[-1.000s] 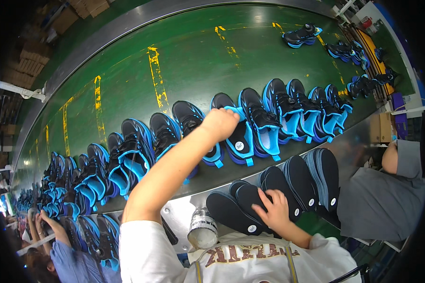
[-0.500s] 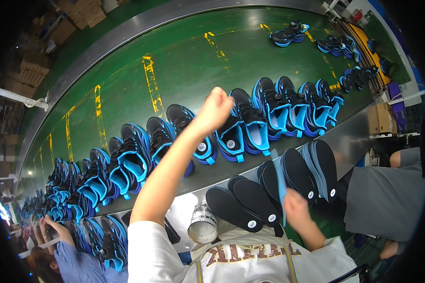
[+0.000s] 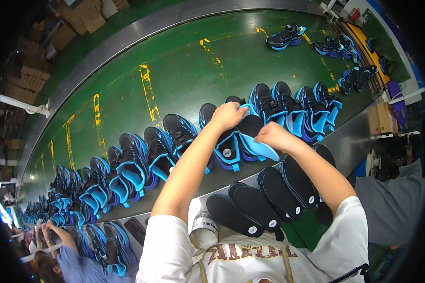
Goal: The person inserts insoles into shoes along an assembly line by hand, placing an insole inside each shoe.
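Your left hand [image 3: 227,115] is curled over the top of a black and blue sneaker [image 3: 231,141], fingers bent around its collar, holding the opening steady. Your right hand [image 3: 271,136] is closed around the heel end of an insole [image 3: 255,137], a flat, rounded-oblong piece with a matte black face and a light blue underside, pinched between thumb and fingers. The toe end of the insole points toward your left hand and sits at the mouth of the shoe; how far it has gone in cannot be told.

That sneaker stands on a green conveyor belt [image 3: 184,66], smooth and slightly glossy, with worn yellow markings. To either side of your hands runs a long curved row of sneakers [image 3: 127,165] of the same kind: black mesh uppers, glossy blue overlays and thick sculpted soles, packed side by side and touching.

Just below your right wrist, on the grey metal edge of the line, lies a fanned stack of loose insoles [image 3: 269,198], overlapping like tiles, each dull black with a small round white sticker near the heel. Below your left forearm, near your chest, sits a squat white container [image 3: 204,230] with a scuffed surface.

Far off past your left elbow, another person's hand [image 3: 52,231] in a blue sleeve rests among shoes.
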`<state>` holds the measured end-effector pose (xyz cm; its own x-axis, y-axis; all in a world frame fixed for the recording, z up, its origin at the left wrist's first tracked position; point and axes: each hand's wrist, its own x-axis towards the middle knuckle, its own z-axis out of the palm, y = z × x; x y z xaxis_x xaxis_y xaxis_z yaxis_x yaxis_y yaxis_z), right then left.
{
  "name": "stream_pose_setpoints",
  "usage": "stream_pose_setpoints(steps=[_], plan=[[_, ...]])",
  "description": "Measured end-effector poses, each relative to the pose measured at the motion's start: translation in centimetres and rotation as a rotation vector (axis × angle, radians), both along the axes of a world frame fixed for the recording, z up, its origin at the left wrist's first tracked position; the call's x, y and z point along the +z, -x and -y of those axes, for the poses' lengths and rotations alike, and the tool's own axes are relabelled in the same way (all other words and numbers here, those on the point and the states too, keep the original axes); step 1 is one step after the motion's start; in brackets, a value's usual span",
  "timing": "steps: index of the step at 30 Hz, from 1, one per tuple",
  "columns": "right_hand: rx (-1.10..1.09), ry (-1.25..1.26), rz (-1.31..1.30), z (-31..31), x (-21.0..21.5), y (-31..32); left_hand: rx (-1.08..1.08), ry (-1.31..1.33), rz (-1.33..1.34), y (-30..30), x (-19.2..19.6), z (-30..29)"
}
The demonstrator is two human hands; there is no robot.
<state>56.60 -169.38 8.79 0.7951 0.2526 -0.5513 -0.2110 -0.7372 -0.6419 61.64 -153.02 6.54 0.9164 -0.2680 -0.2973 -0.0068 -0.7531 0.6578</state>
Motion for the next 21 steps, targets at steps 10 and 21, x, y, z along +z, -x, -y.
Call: stream_pose_setpoints(steps=[10, 21], plan=[[0.020, -0.108, -0.295, 1.4, 3.0, -1.7, 0.055, 0.081, -0.069, 0.7, -1.1, 0.0], [0.240, 0.460, 0.780, -2.9, -1.9, 4.9, 0.047, 0.053, -0.069, 1.0, -1.2, -0.6]])
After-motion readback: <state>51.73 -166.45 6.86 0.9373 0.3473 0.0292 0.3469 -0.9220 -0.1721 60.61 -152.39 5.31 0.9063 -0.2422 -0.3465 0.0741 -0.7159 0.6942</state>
